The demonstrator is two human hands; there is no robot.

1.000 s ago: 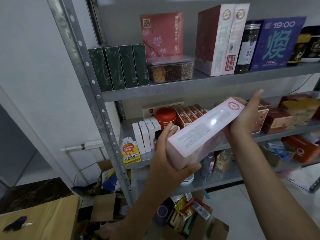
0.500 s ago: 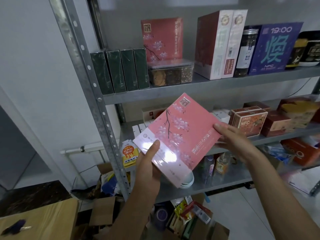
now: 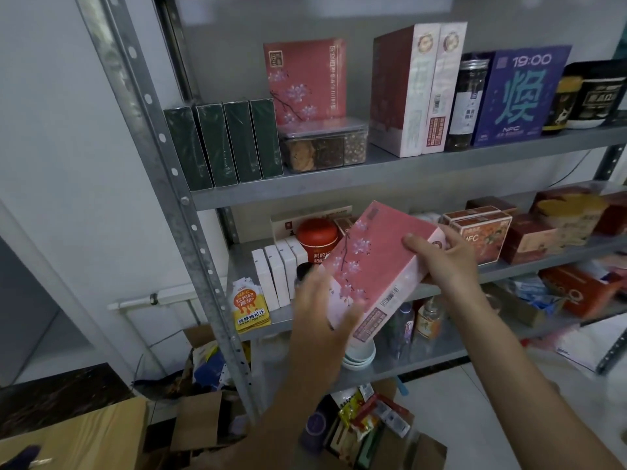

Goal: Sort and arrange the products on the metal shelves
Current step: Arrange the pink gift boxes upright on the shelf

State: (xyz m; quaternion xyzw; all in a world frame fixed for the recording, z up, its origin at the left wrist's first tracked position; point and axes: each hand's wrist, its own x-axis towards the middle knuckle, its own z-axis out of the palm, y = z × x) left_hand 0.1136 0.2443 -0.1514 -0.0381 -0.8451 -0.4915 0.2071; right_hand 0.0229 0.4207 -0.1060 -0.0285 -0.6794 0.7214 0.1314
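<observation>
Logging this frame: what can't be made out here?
Head view:
- left hand: motion-blurred, grip on the pink box unclear.
- red tin: partly hidden by the box.
- black tub: cut off by the right edge.
- side label print: too small.

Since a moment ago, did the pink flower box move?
Yes. The pink flower box turned and shifted right: it hid the red tin before, and now the tin shows beside it.
</observation>
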